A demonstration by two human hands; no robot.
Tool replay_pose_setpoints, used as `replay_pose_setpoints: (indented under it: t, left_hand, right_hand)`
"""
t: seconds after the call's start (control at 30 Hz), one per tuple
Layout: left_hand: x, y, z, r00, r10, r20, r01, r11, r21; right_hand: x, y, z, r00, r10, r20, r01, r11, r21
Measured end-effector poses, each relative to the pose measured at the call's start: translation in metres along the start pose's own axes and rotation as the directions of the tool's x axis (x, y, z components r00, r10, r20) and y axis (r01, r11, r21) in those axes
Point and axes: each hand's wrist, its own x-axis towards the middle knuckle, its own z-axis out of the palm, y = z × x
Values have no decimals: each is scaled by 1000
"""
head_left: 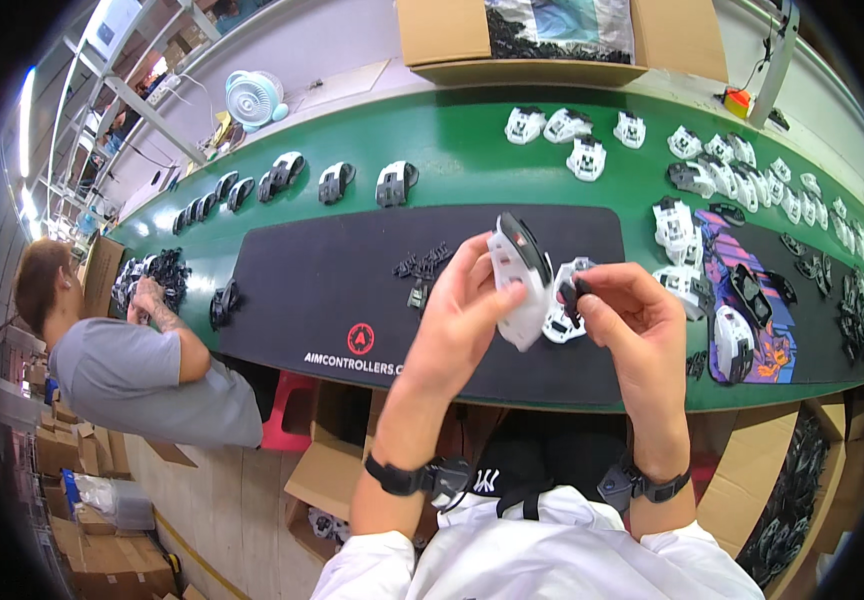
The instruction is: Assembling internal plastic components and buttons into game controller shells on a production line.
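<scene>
My left hand [460,318] is closed around a white controller shell [520,300] with a black inner edge, held tilted above the dark desk mat [322,260]. Just to its right, my right hand [642,315] pinches a small black part [572,294], its exact kind too small to make out. Behind and below that part, another white shell piece [562,328] shows, partly hidden by my fingers. Left of my left hand, a pile of small black parts [424,262] lies on the mat beside a small greenish piece [418,296].
White shells [586,158] stand in groups at the back and right of the green table [452,130]. Black-and-white shells [335,183] line the left. A patterned mat [782,340] carries more parts. A co-worker [152,370] sits at far left. Open cardboard boxes [332,480] stand below.
</scene>
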Motion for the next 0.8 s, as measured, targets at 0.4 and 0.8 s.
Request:
replay_pose_setpoints:
  t: [0.4, 0.8]
  left_hand:
    - [-72, -63, 11, 971, 106, -213, -128, 987, -93]
    - [-70, -76, -2, 921, 330, -205, -254, 911, 326]
  right_hand:
    - [-40, 30, 27, 997, -58, -60, 40, 964, -264]
    - [-38, 53, 43, 997, -60, -48, 38, 927, -372]
